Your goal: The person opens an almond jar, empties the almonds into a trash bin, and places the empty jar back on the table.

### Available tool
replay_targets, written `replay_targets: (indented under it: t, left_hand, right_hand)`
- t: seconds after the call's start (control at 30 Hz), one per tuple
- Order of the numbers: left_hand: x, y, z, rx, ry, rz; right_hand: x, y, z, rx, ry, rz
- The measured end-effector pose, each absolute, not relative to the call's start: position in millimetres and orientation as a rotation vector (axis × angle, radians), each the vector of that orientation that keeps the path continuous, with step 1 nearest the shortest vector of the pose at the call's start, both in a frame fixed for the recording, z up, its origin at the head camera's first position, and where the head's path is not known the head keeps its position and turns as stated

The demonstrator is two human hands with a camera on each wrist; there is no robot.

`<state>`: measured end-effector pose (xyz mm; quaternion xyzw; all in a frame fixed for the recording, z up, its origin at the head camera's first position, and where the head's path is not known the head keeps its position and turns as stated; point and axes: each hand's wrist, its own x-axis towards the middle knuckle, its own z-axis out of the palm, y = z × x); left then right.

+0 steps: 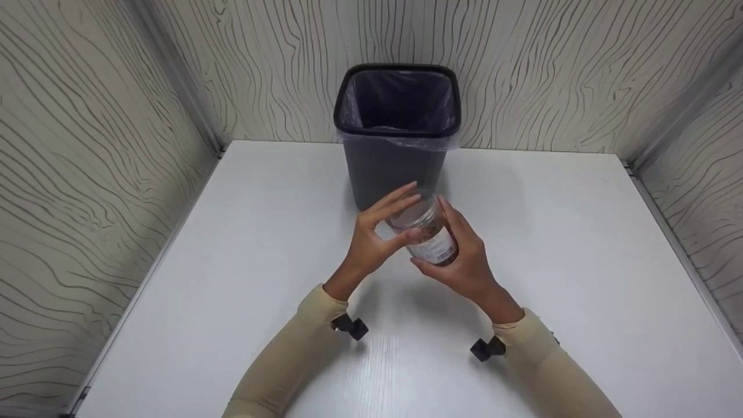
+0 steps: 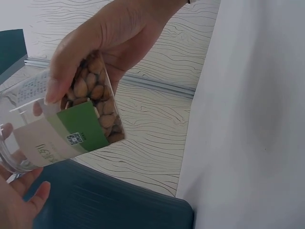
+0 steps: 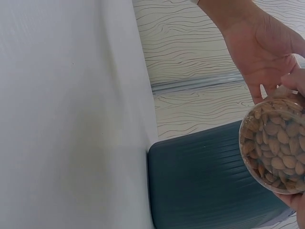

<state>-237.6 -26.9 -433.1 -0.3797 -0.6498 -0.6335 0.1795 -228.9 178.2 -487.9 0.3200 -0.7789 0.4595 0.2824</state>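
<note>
A clear plastic jar (image 1: pixel 434 247) is held tilted above the table, its mouth end toward the upper left in the head view. Brown almonds (image 2: pixel 90 83) fill its base end, and a green and white label (image 2: pixel 59 133) wraps the side. My right hand (image 1: pixel 470 264) grips the jar's body, with the thumb on the near side. My left hand (image 1: pixel 371 238) is around the mouth end, thumb in front and fingers spread over the far side. Whether a clear lid sits there, I cannot tell. In the right wrist view the jar's round base (image 3: pixel 274 145) shows almonds through it.
Behind the hands stands a dark bin (image 1: pixel 395 168) lined with a thin clear bag (image 1: pixel 400 139), close to the jar. It stands on the white table (image 1: pixel 267 232) near the back edge. Wood-grain panels (image 1: pixel 278 69) enclose the back and sides.
</note>
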Motion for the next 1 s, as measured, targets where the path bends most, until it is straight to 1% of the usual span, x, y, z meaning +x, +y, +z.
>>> replay_targets:
  t: [0.33,1.0]
  left_hand:
    - [-238.3,-27.3,-433.7,-1.147,-1.79,-1.785]
    - [-237.1,-27.0,-432.6,-1.094,-1.82,-1.775]
  right_hand:
    - [-228.1,177.6,-486.8,0.884,-2.08,1.228]
    - [-227.7,177.9,-486.5,0.853,-2.086,1.233]
